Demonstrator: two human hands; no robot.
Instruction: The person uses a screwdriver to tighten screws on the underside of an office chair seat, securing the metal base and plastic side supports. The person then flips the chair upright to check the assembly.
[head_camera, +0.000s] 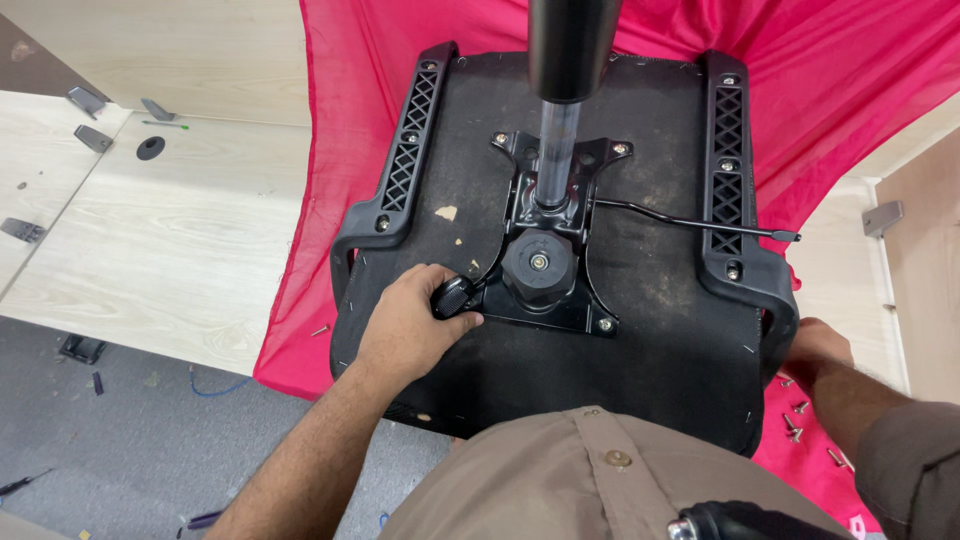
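Note:
An upturned black office-chair seat (640, 330) lies on a red cloth (840, 90), underside up. A black metal tilt mechanism (548, 262) with a round knob is bolted at its middle, and a gas-lift column (568, 60) rises from it toward me. My left hand (408, 325) rests on the seat bottom, fingers closed on a small black lever handle (455, 296) at the mechanism's left. My right hand (815, 350) grips the seat's right edge beside the right armrest bracket (730, 170), partly hidden behind it.
A thin black lever rod (700, 220) sticks out to the right of the mechanism. Several loose screws (800, 420) lie on the cloth near my right hand. Light wooden desk panels (170, 220) with metal brackets lie to the left, over grey floor.

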